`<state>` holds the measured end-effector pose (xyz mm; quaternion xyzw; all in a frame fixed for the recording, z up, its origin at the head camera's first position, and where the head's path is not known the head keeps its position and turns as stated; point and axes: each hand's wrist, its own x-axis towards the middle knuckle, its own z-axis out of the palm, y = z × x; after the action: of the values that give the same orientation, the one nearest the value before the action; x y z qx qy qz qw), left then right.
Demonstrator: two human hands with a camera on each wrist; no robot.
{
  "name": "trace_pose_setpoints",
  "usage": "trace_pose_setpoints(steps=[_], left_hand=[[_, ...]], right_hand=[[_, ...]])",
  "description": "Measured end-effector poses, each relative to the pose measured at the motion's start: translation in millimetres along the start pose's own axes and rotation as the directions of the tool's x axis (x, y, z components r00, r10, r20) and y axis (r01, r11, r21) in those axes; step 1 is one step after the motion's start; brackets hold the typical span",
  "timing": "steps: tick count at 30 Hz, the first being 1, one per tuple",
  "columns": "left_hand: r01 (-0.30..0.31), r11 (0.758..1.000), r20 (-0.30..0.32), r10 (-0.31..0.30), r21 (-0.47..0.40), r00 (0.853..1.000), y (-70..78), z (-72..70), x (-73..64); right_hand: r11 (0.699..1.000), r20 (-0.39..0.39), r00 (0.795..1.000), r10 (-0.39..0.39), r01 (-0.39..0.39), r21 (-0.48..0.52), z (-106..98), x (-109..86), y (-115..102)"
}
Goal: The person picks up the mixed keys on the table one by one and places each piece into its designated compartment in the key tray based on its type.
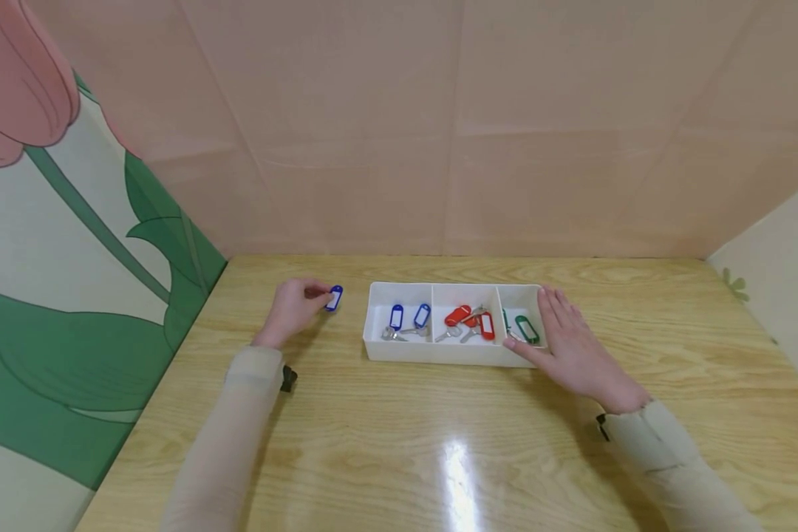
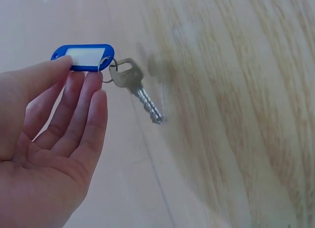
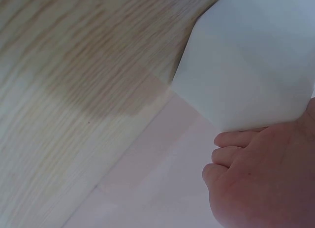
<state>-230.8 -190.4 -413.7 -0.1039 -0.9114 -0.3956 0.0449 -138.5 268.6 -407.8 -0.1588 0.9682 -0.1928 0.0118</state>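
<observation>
Left of the box, my left hand (image 1: 295,307) pinches a blue key tag (image 1: 334,298) between thumb and fingertips. From the tag's ring, a silver key (image 2: 129,78) hangs down in the left wrist view. My right hand (image 1: 572,351) rests against the right end of a white three-compartment box (image 1: 399,351), fingers straight along its side and thumb across the front rim. Blue-tagged keys (image 1: 422,315) lie in the left compartment and red-tagged keys (image 1: 487,326) in the middle one. In the right compartment lie green tags (image 1: 527,329), partly hidden by the front wall and my thumb.
The box stands on a wooden table (image 1: 372,436), near its back edge. A pink wall covering (image 1: 452,148) rises behind the table. On the left is a panel with a flower print (image 1: 93,332), and a pale wall (image 1: 778,266) borders the right.
</observation>
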Motion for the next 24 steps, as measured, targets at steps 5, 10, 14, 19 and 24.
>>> trace_pose_setpoints(steps=[5,10,14,19,24], left_hand=[[-0.006,1.0,-0.013,0.006,-0.01,1.0,2.5,-0.8,-0.4],[0.008,1.0,-0.014,-0.008,-0.016,1.0,5.1,-1.7,-0.4],[0.015,1.0,-0.011,-0.015,-0.023,1.0,6.5,-1.7,-0.9],[0.027,0.998,-0.025,-0.029,-0.059,0.999,10.9,-1.8,-3.1],[0.03,0.994,-0.053,-0.036,-0.108,0.998,16.4,-1.4,-5.4]], right_hand=[[1.0,-0.002,1.0,-0.003,0.003,0.005,-1,0.0,-1],[1.0,0.0,1.0,-0.001,0.001,0.006,-1,-0.2,-1],[1.0,0.0,1.0,-0.001,0.001,0.009,-1,-0.3,-1],[1.0,-0.003,1.0,-0.003,0.003,0.007,-1,0.0,-1],[1.0,-0.005,1.0,0.003,-0.003,0.002,-1,0.1,0]])
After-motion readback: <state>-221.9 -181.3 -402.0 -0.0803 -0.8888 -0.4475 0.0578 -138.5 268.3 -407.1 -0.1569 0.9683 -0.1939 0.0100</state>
